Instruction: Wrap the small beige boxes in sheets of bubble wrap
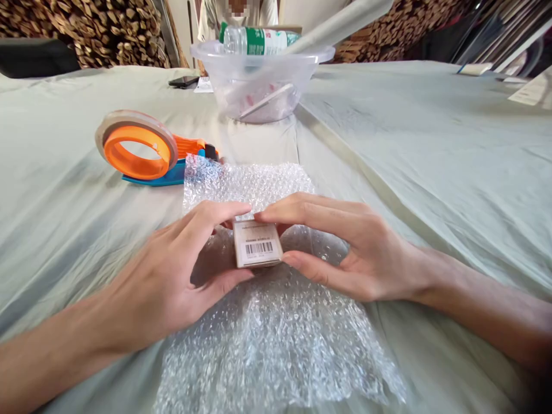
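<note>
A small box (257, 244) with a barcode label stands on end on a sheet of clear bubble wrap (276, 339) spread over the table. My left hand (172, 276) grips the box from the left, thumb below and fingers at its top. From the right, my right hand (345, 247) pinches the same box, forefinger on the top edge and thumb at the lower right corner. The fingertips of both hands nearly meet above the box.
An orange and blue tape dispenser (142, 150) lies at the bubble wrap's far left corner. Farther back stands a clear plastic bowl (259, 80) with a green-labelled bottle (254, 40) across its rim. A dark phone (184, 81) lies beyond; a person sits behind the bowl.
</note>
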Demonstrator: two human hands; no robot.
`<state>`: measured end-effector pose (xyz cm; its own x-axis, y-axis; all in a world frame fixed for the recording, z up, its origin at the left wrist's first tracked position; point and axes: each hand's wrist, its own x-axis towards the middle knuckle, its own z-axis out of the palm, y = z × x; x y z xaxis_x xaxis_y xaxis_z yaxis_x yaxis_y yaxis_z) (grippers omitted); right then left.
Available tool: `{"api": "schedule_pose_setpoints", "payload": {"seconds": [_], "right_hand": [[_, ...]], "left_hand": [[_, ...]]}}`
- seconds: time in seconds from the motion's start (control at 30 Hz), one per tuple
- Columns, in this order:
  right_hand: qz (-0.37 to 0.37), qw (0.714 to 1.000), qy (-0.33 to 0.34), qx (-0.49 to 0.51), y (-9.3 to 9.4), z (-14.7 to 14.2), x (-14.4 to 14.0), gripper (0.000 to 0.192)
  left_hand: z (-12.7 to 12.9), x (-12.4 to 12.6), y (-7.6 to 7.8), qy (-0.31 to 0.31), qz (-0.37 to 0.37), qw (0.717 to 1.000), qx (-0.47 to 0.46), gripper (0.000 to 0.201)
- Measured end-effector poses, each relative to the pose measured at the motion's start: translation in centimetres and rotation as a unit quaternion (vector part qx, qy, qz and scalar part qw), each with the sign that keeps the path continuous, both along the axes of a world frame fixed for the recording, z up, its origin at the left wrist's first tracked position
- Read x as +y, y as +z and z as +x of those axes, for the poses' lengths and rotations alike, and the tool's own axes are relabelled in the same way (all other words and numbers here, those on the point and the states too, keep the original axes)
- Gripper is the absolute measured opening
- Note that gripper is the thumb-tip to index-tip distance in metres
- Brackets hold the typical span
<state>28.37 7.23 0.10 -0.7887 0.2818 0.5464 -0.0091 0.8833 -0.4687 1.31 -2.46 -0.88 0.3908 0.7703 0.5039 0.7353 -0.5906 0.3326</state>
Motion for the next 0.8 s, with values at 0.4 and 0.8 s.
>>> {"api": "schedule_pose_setpoints", "payload": {"seconds": [0.4,0.8], "right_hand": [[0.003,1.000,-0.002,0.002,0.1,-0.2,-1.2,0.048],[0.008,0.999,-0.019,-0.046,0.6,-0.5,-1.6,0.038]], "left_hand": [[0.6,-0.3,0.4,-0.089,0.061,0.994,-0.010,0.053],[0.4,-0.5,-0.1,-0.078,0.041,0.996,-0.027,0.050]]}}
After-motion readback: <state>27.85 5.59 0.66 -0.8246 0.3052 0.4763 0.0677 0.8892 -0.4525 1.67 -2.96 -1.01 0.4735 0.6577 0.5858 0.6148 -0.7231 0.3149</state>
